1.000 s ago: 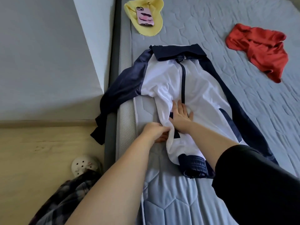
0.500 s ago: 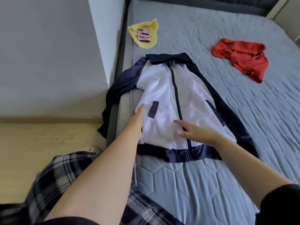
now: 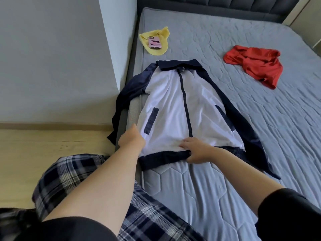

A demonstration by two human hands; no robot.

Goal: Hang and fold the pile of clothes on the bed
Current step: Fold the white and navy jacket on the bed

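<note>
1. The left arm reaches forward from the lower left, bare to the black sleeve at the shoulder, elbow nearly straight.
2. The left hand point(image 3: 131, 140) is curled, fingers tucked out of sight, knuckles toward the camera.
3. The right arm enters from the lower right, forearm bare, a black sleeve covering the upper arm.
4. The right hand point(image 3: 198, 150) lies palm down, fingers pointing left and bent, thumb underneath; whether it pinches anything cannot be told.
</note>
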